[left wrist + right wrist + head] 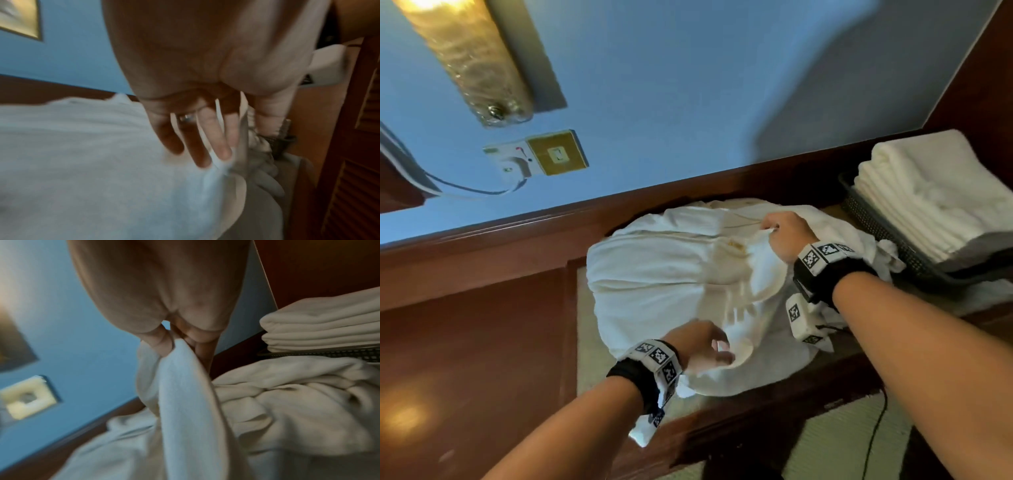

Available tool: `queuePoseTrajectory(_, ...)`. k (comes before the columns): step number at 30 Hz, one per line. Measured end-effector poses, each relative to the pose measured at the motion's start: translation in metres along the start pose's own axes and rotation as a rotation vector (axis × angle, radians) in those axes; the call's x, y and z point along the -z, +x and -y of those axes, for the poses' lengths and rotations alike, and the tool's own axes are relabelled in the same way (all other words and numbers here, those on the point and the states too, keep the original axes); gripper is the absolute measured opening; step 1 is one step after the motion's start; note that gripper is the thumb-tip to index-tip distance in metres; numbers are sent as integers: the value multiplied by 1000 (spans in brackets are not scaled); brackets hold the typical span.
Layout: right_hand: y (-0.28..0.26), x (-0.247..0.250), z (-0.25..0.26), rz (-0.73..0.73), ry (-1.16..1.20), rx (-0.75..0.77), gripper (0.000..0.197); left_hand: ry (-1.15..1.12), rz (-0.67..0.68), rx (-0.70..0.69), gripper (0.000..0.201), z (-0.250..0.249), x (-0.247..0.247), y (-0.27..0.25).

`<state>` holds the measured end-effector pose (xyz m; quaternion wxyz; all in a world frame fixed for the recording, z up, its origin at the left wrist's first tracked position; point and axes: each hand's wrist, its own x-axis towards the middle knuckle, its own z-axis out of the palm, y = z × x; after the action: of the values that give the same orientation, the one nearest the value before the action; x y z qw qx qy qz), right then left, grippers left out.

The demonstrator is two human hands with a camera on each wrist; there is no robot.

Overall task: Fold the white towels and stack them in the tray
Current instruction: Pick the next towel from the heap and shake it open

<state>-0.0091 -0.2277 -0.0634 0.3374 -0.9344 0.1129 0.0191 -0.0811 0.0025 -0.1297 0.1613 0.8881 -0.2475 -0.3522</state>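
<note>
A loose heap of white towels lies on the wooden ledge. My right hand pinches a raised edge of the top towel near the heap's far side. Over the heap's near side, my left hand has straight, spread fingers touching the cloth, and a towel edge runs between fingers and thumb. At the right stands a dark mesh tray holding a stack of folded white towels. The right wrist view also shows the stack above the tray rim.
A blue wall rises behind the ledge, with a socket and plugged cable and a lamp at the left. A louvred wooden door stands to the right. A black cable hangs by the ledge's front edge.
</note>
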Motion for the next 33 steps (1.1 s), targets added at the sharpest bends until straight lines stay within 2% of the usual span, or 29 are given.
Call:
queuePoseTrajectory(4,-59,-19,71,-26,107,70,40,-16,-521,-28,29,39,50,-60)
queuePoseTrajectory(6,-90,-23,111,22,138,161,41,-16,-701,-81,37,53,81,-91)
queuePoseTrajectory(8,-120,-19,151,85,114,280,39,89,-713,-101,57,59,109,-116)
queuePoseTrajectory(10,-149,-11,187,121,56,381,31,225,-600,-145,71,54,127,-135)
queuePoseTrajectory(11,-161,-6,202,126,34,421,27,269,-549,-170,70,48,131,-145)
queuePoseTrajectory(13,-181,7,219,97,-35,463,16,212,-507,-290,57,37,137,-162)
queuePoseTrajectory(14,-189,14,223,78,-80,468,13,97,-528,-387,42,34,140,-169)
queuePoseTrajectory(15,-195,20,224,63,-128,461,17,-45,-543,-465,21,31,142,-178)
queuePoseTrajectory(16,-201,25,224,51,-177,445,24,-155,-549,-526,9,29,144,-188)
queuePoseTrajectory(17,-205,29,223,36,-228,435,28,-216,-560,-549,13,28,147,-198)
queuePoseTrajectory(21,-209,33,232,-23,-331,461,35,-345,-573,-625,8,22,160,-237)
queuePoseTrajectory(24,-209,32,254,-112,-334,638,39,-424,-601,-618,8,23,173,-256)
queuePoseTrajectory(26,-205,33,271,-133,-405,720,34,-368,-633,-581,5,27,181,-263)
queuePoseTrajectory(28,-196,35,283,-136,-476,705,37,-288,-755,-530,17,32,190,-270)
queuePoseTrajectory(30,-177,36,283,-129,-480,666,27,-313,-892,-458,29,41,201,-281)
queuePoseTrajectory(33,-143,35,268,-114,-356,576,23,-344,-1040,-401,39,60,220,-304)
